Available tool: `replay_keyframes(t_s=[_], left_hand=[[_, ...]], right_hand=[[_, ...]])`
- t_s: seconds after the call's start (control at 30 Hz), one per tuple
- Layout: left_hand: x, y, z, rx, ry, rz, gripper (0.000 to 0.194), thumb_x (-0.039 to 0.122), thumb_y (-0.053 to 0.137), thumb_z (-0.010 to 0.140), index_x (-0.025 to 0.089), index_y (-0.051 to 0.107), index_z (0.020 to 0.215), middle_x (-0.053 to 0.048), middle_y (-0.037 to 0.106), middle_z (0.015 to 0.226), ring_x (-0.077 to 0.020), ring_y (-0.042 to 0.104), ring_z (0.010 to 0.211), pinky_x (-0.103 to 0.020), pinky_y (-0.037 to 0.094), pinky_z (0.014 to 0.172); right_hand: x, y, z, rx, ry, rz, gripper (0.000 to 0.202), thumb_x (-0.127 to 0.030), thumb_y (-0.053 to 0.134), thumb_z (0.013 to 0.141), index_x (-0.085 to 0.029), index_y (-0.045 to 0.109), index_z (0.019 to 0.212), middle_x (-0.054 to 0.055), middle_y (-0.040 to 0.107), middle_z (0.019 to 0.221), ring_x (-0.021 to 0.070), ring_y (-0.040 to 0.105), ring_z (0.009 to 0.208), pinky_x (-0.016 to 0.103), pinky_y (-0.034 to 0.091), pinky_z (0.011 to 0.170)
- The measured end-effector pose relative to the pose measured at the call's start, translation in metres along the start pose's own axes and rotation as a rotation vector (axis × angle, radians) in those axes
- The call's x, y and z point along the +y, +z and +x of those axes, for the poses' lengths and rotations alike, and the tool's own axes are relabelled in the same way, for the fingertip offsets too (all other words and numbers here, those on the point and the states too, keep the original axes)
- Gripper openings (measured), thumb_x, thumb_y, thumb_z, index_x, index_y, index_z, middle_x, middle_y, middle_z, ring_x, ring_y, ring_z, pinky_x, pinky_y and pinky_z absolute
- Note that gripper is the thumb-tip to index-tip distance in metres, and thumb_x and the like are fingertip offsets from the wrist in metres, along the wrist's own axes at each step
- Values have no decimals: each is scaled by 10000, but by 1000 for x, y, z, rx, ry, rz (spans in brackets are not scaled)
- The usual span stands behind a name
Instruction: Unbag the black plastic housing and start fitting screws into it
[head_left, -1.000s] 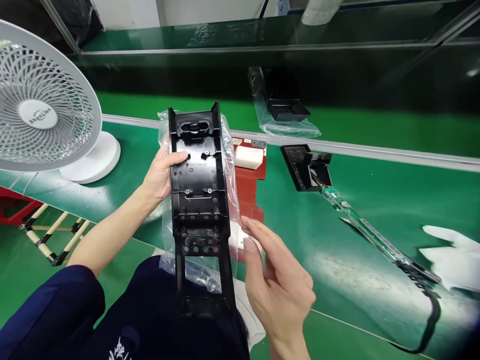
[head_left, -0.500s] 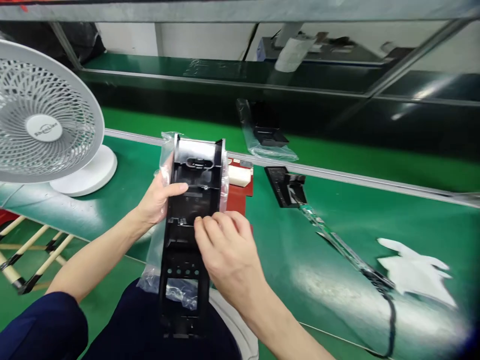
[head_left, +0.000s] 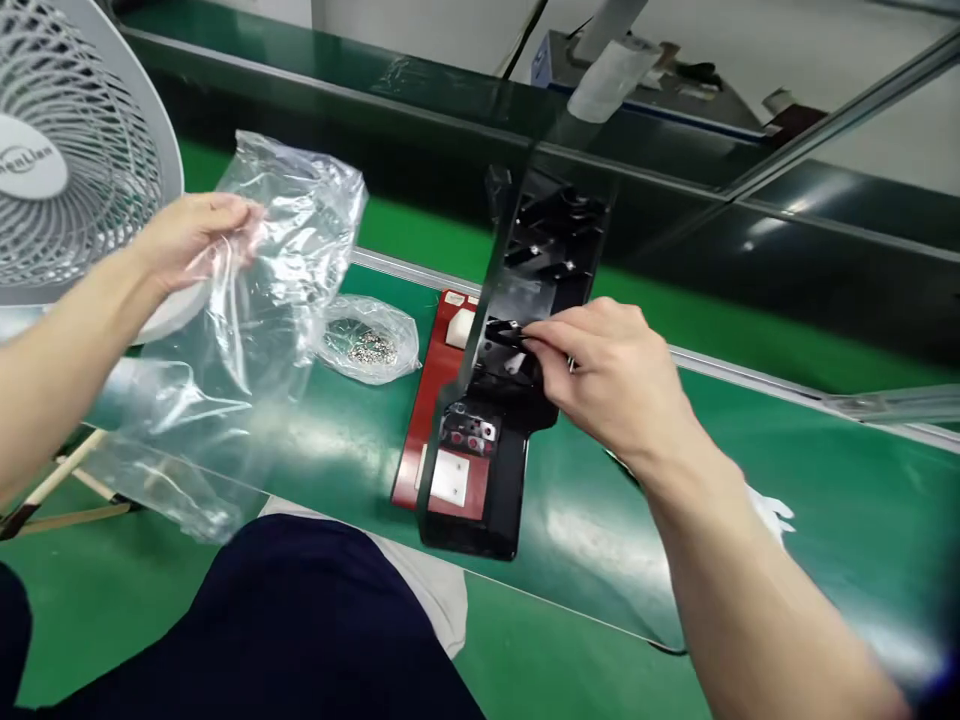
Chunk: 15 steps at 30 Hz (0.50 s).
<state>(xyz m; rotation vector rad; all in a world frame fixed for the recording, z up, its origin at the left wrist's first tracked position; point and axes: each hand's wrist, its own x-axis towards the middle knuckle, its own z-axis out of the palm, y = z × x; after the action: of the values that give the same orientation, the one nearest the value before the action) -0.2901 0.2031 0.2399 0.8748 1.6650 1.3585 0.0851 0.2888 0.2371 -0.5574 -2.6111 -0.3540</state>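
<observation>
In my left hand (head_left: pixel 206 240) is a clear plastic bag (head_left: pixel 300 230), gripped near its upper edge and hanging down at the left. My right hand (head_left: pixel 611 370) pinches an inner rib of a long black plastic housing (head_left: pixel 480 290). The housing tilts above the bench, its hollow side with ribs and holes showing. Through its lower window a red board (head_left: pixel 418 450) with a white block and a pale plate is visible on the bench. Left of that board lies a small clear bag of metal screws or similar small parts (head_left: pixel 373 345).
A grey fan (head_left: pixel 112 150) stands at the far left. A metal rail (head_left: pixel 750 376) runs along the back of the green bench (head_left: pixel 600 540). Part of a white glove (head_left: pixel 770 512) shows behind my right forearm. A white roll (head_left: pixel 609 82) is at the back.
The black housing has come out of the clear bag and moved right in my right hand. My left hand has carried the bag up and left. The bag of small parts now shows.
</observation>
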Motion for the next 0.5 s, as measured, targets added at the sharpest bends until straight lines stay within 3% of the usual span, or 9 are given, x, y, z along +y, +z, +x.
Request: replay_keyframes(t_s=[0.1,0.27,0.4,0.5], left_hand=[[-18,-19,20,-15,7,136,209,134,440,967,23,582,860,47,551,514,-10,499,506,-325,489,810],[-62,-22,39,46,-74,165,190,94,516,920,55,610,761,14,596,525,-74,548,559,-657,403,1003],[-87,-27,48,67,-139,209,154,136,621,871,67,645,736,-2,635,572,-104,578,621,-709,374,1017],[-95,-27,55,105,-173,268,183,113,658,837,64,631,663,-11,616,536,-97,556,588,-704,387,1007]], right_hand=[[15,32,-23,-82,48,5,326,-170,380,929,-111,671,796,67,605,789,211,505,699,325,372,686],[10,74,-42,-198,109,-22,250,-124,434,882,-107,665,789,76,591,767,236,479,712,339,346,688],[1,87,-46,-274,143,-45,216,-53,455,868,-102,635,758,71,563,737,241,473,750,339,357,710],[-8,85,-49,-251,186,-78,205,-56,457,902,-85,639,813,84,564,794,258,476,807,360,385,761]])
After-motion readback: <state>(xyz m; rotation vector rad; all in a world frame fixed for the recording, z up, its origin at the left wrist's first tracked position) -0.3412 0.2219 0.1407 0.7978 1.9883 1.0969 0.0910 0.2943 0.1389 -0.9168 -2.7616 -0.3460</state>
